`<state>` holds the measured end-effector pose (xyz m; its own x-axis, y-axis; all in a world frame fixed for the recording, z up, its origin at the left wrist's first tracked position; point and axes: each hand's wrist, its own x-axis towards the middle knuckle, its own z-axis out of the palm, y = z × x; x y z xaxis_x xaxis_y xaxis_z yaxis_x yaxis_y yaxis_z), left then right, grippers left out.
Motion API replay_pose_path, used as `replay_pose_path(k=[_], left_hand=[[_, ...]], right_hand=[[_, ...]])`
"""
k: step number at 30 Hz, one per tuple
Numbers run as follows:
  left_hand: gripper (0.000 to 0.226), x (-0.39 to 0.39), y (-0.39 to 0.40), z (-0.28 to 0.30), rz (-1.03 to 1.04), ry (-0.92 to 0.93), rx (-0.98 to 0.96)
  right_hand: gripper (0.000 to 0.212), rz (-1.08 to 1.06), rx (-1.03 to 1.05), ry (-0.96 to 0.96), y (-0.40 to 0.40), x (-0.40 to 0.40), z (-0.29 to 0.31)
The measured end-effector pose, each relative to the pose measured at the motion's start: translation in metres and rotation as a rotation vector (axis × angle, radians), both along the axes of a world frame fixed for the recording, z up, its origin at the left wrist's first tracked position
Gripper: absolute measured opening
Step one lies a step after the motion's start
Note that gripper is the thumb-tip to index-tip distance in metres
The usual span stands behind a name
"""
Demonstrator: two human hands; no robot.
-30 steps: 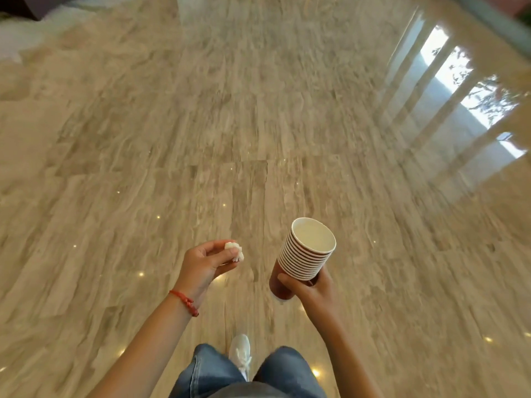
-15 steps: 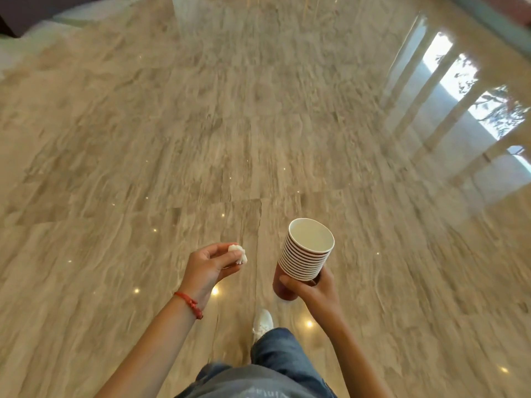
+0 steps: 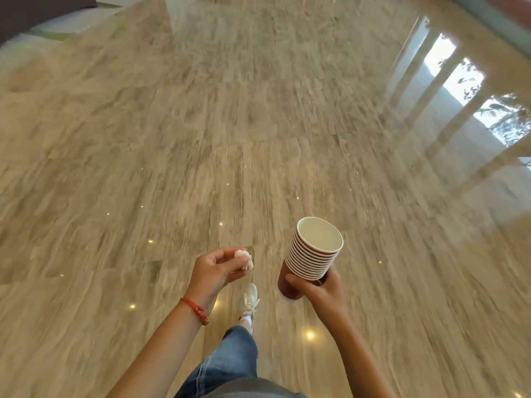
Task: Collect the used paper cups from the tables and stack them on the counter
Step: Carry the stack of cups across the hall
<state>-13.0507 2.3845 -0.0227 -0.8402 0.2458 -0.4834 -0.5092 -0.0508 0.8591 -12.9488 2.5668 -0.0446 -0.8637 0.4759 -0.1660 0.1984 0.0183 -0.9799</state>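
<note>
A stack of several nested paper cups, red-brown outside and white inside, is tilted slightly and held low in the middle of the view. My right hand grips the stack near its bottom, thumb across the front. To its left, my left hand pinches a small crumpled white paper wad between thumb and fingertips. A red bead bracelet sits on the left wrist. No table or counter is in view.
Glossy beige marble floor spreads all around, with ceiling light spots and window reflections at the right. A dark piece of furniture shows at the top left corner. My jeans leg and white shoe step forward below the hands.
I have walked forward across the floor; my leg and white shoe swung ahead. Both hands keep their holds on the cup stack and the paper wad, almost unmoved relative to me.
</note>
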Motion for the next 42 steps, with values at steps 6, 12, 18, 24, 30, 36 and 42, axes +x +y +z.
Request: replay_pose_path(k=[6,12,18,24,30,36,42], left_hand=[[0.008,-0.152,0.064,0.017,-0.058,0.022,0.003],[0.011,-0.272,0.135,0.029,-0.130,0.038,-0.022],[0.013,-0.354,0.220,0.015,-0.177,-0.013,-0.019],[0.010,-0.446,0.321,0.008,-0.213,-0.006,0.000],[0.008,-0.520,0.421,0.020,-0.293,0.005,0.003],[0.009,-0.583,0.491,0.020,-0.334,-0.030,0.003],[0.012,-0.661,0.564,0.015,-0.406,-0.052,-0.002]], right_hand=[[0.041,-0.056,0.002,0.016,0.062,-0.142,0.018],[0.043,-0.130,-0.006,0.013,0.122,-0.245,0.028],[0.044,-0.176,-0.004,0.023,0.198,-0.329,0.021],[0.042,-0.225,0.011,0.025,0.296,-0.416,0.015],[0.043,-0.269,0.026,0.012,0.388,-0.490,0.027],[0.043,-0.319,0.021,-0.015,0.447,-0.549,0.025],[0.041,-0.385,0.008,-0.033,0.502,-0.613,0.020]])
